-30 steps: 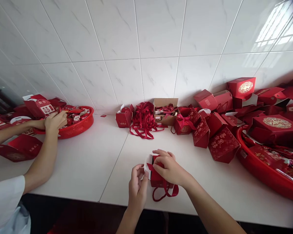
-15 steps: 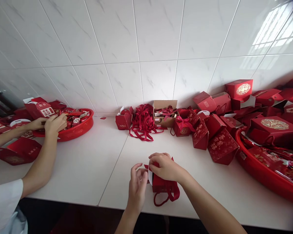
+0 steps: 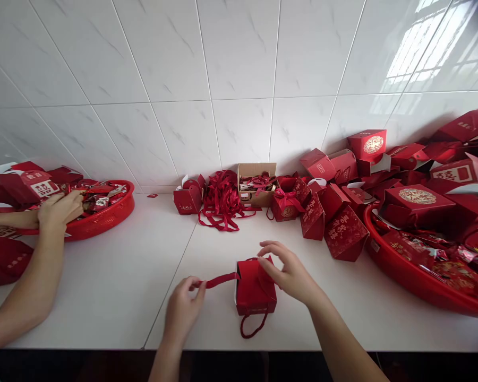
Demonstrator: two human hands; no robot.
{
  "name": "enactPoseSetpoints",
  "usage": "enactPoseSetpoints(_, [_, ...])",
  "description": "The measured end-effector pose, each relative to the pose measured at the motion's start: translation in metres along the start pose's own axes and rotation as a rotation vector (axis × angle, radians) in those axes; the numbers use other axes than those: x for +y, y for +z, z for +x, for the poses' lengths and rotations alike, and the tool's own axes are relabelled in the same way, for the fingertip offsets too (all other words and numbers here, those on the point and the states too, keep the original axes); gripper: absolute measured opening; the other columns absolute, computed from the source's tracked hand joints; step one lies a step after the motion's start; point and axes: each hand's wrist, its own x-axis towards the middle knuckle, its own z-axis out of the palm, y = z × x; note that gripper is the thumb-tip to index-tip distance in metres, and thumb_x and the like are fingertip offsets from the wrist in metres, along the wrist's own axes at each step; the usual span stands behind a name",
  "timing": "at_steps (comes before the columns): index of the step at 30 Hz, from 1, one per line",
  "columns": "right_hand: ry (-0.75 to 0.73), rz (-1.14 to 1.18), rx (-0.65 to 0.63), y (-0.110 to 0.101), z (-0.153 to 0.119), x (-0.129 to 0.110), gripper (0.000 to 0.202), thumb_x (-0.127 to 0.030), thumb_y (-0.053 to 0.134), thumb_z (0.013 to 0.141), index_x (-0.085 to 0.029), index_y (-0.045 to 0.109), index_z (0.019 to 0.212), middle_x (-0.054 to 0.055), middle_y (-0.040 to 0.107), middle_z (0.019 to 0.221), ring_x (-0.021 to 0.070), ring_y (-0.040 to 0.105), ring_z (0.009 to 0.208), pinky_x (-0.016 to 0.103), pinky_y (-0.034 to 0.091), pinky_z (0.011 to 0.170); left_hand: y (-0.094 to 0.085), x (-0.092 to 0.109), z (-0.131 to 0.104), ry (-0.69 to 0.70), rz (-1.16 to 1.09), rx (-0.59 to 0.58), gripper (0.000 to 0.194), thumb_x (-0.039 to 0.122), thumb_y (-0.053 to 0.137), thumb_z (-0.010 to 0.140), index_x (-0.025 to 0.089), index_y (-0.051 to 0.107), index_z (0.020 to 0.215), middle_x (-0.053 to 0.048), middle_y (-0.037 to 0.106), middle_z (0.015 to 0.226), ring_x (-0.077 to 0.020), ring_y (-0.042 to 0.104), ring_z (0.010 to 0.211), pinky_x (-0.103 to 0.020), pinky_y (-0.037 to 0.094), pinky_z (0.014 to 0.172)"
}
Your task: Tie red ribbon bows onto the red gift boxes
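Observation:
A small red gift box lies on the white table in front of me, its twisted cord handle toward the near edge. My left hand pinches one end of a red ribbon, stretched leftward from a slot at the box's left side. At the box's right edge is my right hand, thumb and fingers apart, beside more ribbon at that edge. Whether its fingertips touch the ribbon is unclear.
Behind are a ribbon pile, a cardboard box and a bow-tied box. Red boxes and a red basin of packets stand right. At left, another person's hands work over a second basin.
My left hand has drawn the ribbon end out to the left. My right hand has lifted off the box top to its right edge. The view has shifted right.

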Motion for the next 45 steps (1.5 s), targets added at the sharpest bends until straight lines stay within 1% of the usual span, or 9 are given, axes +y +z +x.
enactPoseSetpoints(5, [0.13, 0.09, 0.115, -0.025, -0.03, 0.046, 0.026, -0.045, 0.052, 0.089, -0.022, 0.063, 0.096, 0.009, 0.063, 0.113, 0.0245, 0.057, 0.113, 0.044, 0.044, 0.099, -0.032, -0.04, 0.007, -0.352, 0.548, 0.129, 0.023, 0.04, 0.056, 0.073, 0.02, 0.066, 0.08, -0.019, 0.062, 0.103, -0.047, 0.052, 0.104, -0.059, 0.042, 0.079])
enactPoseSetpoints(9, [0.183, 0.184, 0.035, -0.018, -0.041, 0.057, 0.03, -0.047, 0.053, 0.089, -0.022, 0.062, 0.104, 0.009, 0.063, 0.114, 0.0231, 0.059, 0.11, 0.043, 0.045, 0.101, -0.019, -0.017, 0.006, -0.133, 0.32, 0.254, 0.026, 0.035, 0.054, 0.078, 0.019, 0.061, 0.097, -0.019, 0.056, 0.119, -0.0421, 0.044, 0.12, -0.06, 0.037, 0.094])
enactPoseSetpoints(12, [0.163, 0.233, -0.022, -0.004, -0.041, 0.053, 0.031, -0.047, 0.055, 0.089, -0.022, 0.059, 0.106, 0.009, 0.062, 0.115, 0.0231, 0.06, 0.109, 0.041, 0.048, 0.096, 0.005, 0.018, 0.0, 0.096, -0.174, 0.03, 0.026, 0.041, 0.053, 0.083, 0.022, 0.058, 0.1, -0.011, 0.06, 0.114, -0.0285, 0.054, 0.114, -0.047, 0.039, 0.1])
enactPoseSetpoints(16, [0.145, 0.235, -0.032, 0.012, -0.04, 0.051, 0.031, -0.046, 0.06, 0.085, -0.023, 0.055, 0.105, 0.006, 0.059, 0.11, 0.0164, 0.062, 0.084, 0.033, 0.053, 0.076, 0.029, 0.055, -0.008, 0.004, -0.598, -0.359, 0.03, 0.049, 0.054, 0.085, 0.021, 0.055, 0.096, -0.007, 0.061, 0.101, -0.0204, 0.062, 0.092, -0.031, 0.05, 0.078])
enactPoseSetpoints(20, [0.17, 0.253, -0.016, 0.012, -0.042, 0.052, 0.028, -0.045, 0.06, 0.086, -0.022, 0.052, 0.099, 0.0, 0.053, 0.092, 0.0081, 0.046, 0.058, 0.024, 0.041, 0.052, 0.032, 0.063, -0.005, -0.068, -0.662, -0.478, 0.027, 0.047, 0.057, 0.084, 0.021, 0.053, 0.084, 0.001, 0.053, 0.079, -0.0122, 0.05, 0.067, -0.022, 0.041, 0.059])
enactPoseSetpoints(24, [0.045, 0.099, -0.081, -0.004, -0.039, 0.047, 0.019, -0.039, 0.061, 0.085, -0.021, 0.058, 0.091, -0.001, 0.053, 0.078, 0.0108, 0.043, 0.06, 0.025, 0.036, 0.054, 0.023, 0.059, 0.003, -0.014, -0.596, -0.535, 0.035, 0.045, 0.056, 0.085, 0.018, 0.049, 0.065, 0.004, 0.041, 0.064, -0.0109, 0.037, 0.061, -0.023, 0.033, 0.058])
enactPoseSetpoints(31, [-0.019, -0.101, -0.136, -0.025, -0.023, 0.035, 0.024, -0.037, 0.049, 0.091, -0.02, 0.06, 0.076, 0.001, 0.053, 0.074, 0.014, 0.044, 0.063, 0.029, 0.036, 0.058, 0.01, 0.07, 0.006, 0.029, -0.503, -0.536, 0.034, 0.044, 0.059, 0.083, 0.017, 0.05, 0.065, 0.003, 0.044, 0.065, -0.0126, 0.038, 0.064, -0.025, 0.031, 0.061])
enactPoseSetpoints(39, [0.302, 0.104, -0.238, -0.016, -0.006, 0.046, 0.045, -0.051, 0.046, 0.087, -0.021, 0.031, 0.058, -0.006, 0.023, 0.057, 0.0091, 0.02, 0.052, 0.025, 0.018, 0.048, 0.018, 0.066, 0.011, 0.003, -0.465, -0.506, 0.039, 0.049, 0.057, 0.084, 0.018, 0.046, 0.062, 0.004, 0.037, 0.062, -0.0114, 0.032, 0.059, -0.026, 0.028, 0.058])
enactPoseSetpoints(45, [0.314, 0.176, -0.232, -0.007, -0.017, 0.063, 0.043, -0.057, 0.049, 0.085, -0.019, 0.047, 0.063, -0.003, 0.041, 0.061, 0.0117, 0.041, 0.057, 0.025, 0.035, 0.053, 0.032, 0.044, 0.004, 0.046, -0.349, -0.36, 0.034, 0.05, 0.054, 0.084, 0.019, 0.052, 0.069, 0.001, 0.05, 0.069, -0.0161, 0.046, 0.067, -0.028, 0.038, 0.064])
